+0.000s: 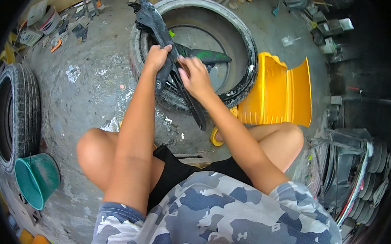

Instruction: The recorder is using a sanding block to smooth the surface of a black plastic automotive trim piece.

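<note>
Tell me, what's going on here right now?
A person's left hand grips a long black part above a tyre lying flat. The right hand is at the part too; whether it grips is unclear. A green-marked black piece shows within the tyre's ring, and a yellow curved panel is to the right.

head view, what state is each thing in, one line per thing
left hand: closed on the black part
right hand: fingers curled near it, blurred, grip unclear
black part: held, slanting over the front tyre
front tyre: lying, opening upward
green-smeared dark piece: not in the left hand
teal bucket: lidless
left tyre: no wheel fitted
</note>
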Demonstrator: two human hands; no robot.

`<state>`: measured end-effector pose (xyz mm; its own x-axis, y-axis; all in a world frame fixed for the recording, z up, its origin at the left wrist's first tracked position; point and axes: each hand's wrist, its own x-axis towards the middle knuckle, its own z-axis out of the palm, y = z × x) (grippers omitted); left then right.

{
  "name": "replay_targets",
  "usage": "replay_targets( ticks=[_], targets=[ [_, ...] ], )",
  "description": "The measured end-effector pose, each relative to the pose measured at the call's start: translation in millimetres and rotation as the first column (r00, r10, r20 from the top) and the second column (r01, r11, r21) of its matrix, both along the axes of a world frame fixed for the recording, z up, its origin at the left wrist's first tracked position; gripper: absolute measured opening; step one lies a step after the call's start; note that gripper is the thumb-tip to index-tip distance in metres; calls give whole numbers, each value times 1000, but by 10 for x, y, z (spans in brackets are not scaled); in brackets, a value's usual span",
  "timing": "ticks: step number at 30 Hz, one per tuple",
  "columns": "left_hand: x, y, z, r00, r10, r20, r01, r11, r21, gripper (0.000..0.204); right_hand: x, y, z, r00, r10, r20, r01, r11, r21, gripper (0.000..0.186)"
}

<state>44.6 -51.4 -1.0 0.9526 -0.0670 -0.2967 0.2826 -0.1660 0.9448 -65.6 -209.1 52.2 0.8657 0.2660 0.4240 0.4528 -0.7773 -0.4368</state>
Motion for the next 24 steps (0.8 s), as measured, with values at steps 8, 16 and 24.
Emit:
replay_targets(
  ticks=[8,16,24],
  targets=[
    [33,187,-62,998,28,47,-21,991,-135,42,-756,-122,60,997,80,-12,-80,996,-33,40],
    [-27,126,-80,995,-2,-104,-20,976,-215,34,-528,-95,5,995,74,-64,-73,997,13,36],
    [83,62,4,995,-60,-80,41,975,-219,32,69,-8,13,998,59,7,-60,998,19,37]
  ],
)
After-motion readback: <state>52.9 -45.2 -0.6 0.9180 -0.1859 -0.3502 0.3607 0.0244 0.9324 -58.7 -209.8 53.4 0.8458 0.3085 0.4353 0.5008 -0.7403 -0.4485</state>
